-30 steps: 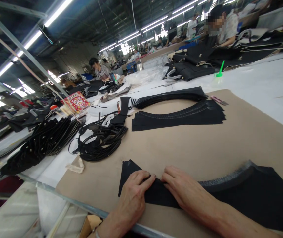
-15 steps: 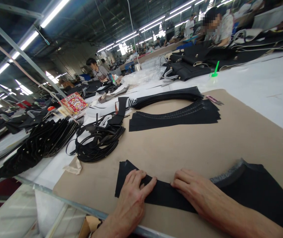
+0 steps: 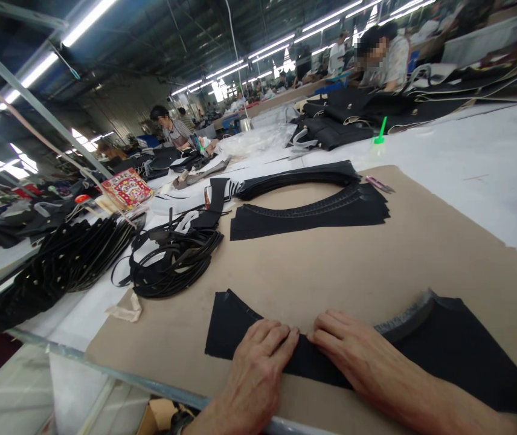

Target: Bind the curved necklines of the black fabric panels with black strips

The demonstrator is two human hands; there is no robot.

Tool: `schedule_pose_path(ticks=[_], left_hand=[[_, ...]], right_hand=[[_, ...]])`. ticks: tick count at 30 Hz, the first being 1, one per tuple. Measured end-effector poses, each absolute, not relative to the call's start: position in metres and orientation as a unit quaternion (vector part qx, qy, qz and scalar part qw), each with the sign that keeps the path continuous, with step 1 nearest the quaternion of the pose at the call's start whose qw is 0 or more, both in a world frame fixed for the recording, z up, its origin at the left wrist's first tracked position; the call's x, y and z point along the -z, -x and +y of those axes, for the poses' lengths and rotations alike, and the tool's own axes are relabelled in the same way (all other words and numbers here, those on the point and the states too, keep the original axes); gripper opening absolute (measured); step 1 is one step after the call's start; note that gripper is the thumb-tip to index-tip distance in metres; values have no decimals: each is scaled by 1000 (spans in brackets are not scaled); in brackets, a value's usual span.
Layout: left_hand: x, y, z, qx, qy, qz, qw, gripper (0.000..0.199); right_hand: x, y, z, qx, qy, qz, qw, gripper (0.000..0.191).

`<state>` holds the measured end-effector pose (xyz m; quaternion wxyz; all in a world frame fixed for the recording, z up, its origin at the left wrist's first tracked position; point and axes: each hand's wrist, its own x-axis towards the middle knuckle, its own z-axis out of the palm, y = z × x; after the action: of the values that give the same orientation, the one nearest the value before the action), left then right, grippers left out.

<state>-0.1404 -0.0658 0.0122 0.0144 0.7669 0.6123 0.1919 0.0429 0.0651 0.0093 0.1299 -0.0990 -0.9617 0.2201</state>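
Observation:
A black curved piece [image 3: 458,344] lies on the brown board [image 3: 421,254] near its front edge. Its concave upper edge carries a grey, wrinkled band at the right. My left hand [image 3: 263,362] rests on the piece's left part, fingers bent and closed together at the upper edge. Just right of it, my right hand [image 3: 353,344] has its fingertips pressed together on the same edge. Both hands pinch the material there. Farther back on the board lies a fanned stack of black curved pieces [image 3: 313,211].
Coiled black strips [image 3: 172,260] lie left of the board, beside overlapping black pieces [image 3: 63,260]. Pink snips [image 3: 380,184] and a green-nozzled bottle [image 3: 380,136] are at the back. A person [image 3: 385,60] leans over black material across the table.
My left hand has slid right along the edge, closer to my right hand, and its fingers have drawn together. The whole view has shifted slightly.

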Motion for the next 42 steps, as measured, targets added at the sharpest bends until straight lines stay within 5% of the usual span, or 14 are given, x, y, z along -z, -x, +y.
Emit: schedule_pose_path(ticks=[9, 16, 33, 42], left_hand=[[-15, 176, -74, -178, -746, 641, -26, 54], [-6, 138, -75, -261, -708, 655, 50, 55], [-10, 126, -76, -188, -738, 644, -69, 58], [-15, 110, -69, -219, -737, 637, -51, 54]], right_hand=[[-7, -5, 40, -154, 145, -967, 139, 20], [-5, -12, 43, -185, 147, -960, 148, 23], [-13, -58, 64, -228, 106, -961, 119, 18], [-11, -75, 68, -231, 96, -961, 117, 18]])
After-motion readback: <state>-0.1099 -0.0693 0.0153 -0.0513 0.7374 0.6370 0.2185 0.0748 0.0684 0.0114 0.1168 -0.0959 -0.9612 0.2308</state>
